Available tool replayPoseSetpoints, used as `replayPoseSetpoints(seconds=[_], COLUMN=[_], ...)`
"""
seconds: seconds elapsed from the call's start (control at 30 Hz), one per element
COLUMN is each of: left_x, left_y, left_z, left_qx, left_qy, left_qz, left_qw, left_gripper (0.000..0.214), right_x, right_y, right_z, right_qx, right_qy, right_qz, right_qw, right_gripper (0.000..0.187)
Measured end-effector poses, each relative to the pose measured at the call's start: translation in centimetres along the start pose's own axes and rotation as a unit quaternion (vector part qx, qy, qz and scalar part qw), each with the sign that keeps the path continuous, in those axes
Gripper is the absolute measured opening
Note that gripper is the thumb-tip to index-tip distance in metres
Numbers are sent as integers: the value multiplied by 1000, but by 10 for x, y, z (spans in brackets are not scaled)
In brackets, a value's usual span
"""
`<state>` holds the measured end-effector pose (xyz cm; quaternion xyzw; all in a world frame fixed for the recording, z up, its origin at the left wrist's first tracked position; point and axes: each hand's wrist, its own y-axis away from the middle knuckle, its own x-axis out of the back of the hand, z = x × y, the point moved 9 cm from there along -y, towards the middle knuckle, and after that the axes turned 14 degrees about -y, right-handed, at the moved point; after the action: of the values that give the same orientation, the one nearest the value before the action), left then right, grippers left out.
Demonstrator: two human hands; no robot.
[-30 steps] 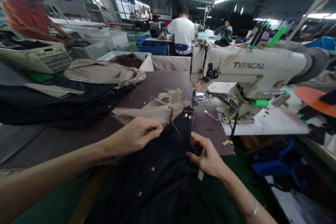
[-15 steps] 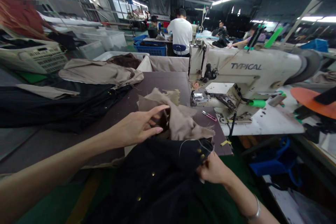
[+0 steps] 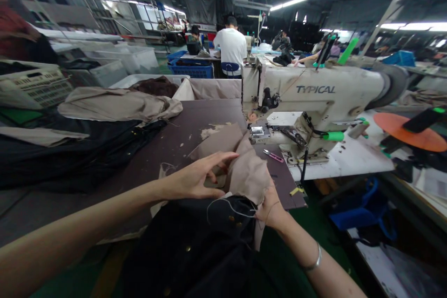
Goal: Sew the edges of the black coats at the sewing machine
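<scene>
A black garment [image 3: 195, 247] with brass snaps lies across my lap and the table's near edge, and its beige lining [image 3: 242, 165] is bunched up out of it. My left hand [image 3: 199, 179] rests against the lining's left side, fingers spread apart. My right hand [image 3: 268, 209] pinches the lining where it meets the black cloth, a silver bangle [image 3: 313, 260] on that wrist. Loose pale threads [image 3: 228, 209] trail across the black cloth. The lining's inner folds are hidden behind my fingers.
A brown tabletop [image 3: 157, 149] holds pink thread snips [image 3: 273, 155] to the right of my hands. Beyond them stands a cream TYPICAL sewing machine [image 3: 314, 89]. Piled black and beige garments [image 3: 111, 107] lie at left. White bins and co-workers stand behind.
The beige lining has been drawn up and now stands higher between my hands. My right hand has moved in toward it, and the black garment has dropped lower. The whole scene has shifted slightly left.
</scene>
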<state>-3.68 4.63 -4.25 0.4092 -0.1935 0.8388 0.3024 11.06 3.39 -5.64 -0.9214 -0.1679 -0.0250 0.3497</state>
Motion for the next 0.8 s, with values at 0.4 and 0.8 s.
replayPoseSetpoints(seconds=[0.4,0.8], left_x=[68,112], left_y=[-34,156], left_z=[-91,-148], left_qx=[195,395], left_qy=[-128,31], left_qz=[125,327], left_qw=[964,858], left_gripper=[47,24], right_x=[-11,95], right_y=[-22,29], right_z=[12,-16], right_qx=[66,48], right_qy=[152,251], right_qz=[-22,-35], right_qw=[986,966], right_gripper=[30,42])
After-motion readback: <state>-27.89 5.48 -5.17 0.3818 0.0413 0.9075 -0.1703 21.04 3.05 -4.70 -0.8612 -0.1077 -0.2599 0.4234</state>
